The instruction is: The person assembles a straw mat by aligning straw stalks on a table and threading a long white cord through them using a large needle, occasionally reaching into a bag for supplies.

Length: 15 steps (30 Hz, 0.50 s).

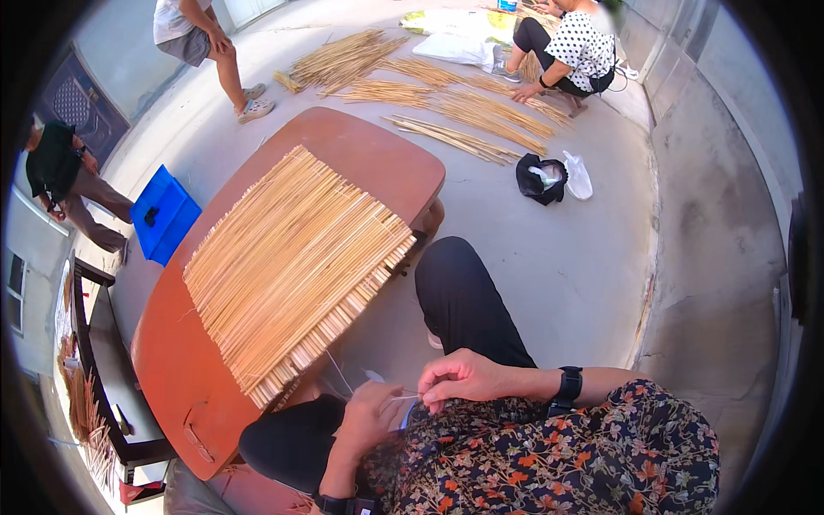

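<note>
My left hand and my right hand are close together over my lap, fingers pinched. A thin white thread comes down from the near edge of a mat and reaches my left hand; a short length of it shows between the two hands. The mat, made of straw-coloured stalks laid side by side, lies on a reddish-brown table in front of me to the left. Its cut stalk ends stick out over the table's near side. Neither hand touches the mat.
Loose stalks lie in bundles across the floor beyond the table, where a person squats. Another person stands nearby, and a third at far left. A blue crate, black bag and dark-framed bench surround the table.
</note>
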Tool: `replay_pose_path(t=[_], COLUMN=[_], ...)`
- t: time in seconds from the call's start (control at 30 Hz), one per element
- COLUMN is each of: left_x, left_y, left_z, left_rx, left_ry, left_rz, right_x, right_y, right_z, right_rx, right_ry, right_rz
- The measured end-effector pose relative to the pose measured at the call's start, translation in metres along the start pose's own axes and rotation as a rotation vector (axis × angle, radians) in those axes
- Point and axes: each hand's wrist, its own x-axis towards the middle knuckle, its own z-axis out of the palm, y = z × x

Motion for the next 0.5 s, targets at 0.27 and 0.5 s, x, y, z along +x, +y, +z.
replay_pose_path(t=[0.27,0.5], left_x=[-0.021,-0.009], left_y=[-0.023,-0.072], left_z=[-0.088,-0.086], left_rx=[0.488,0.777], left_ry=[0.403,0.232], left_rz=[-0.269,-0.481], right_x=[-0.033,-0.037], right_y=[0.023,0.024], right_z=[-0.007,-0.008], right_rx=[-0.106,-0.046], right_ry=[0.053,0.078], right_rz=[0.253,0.271])
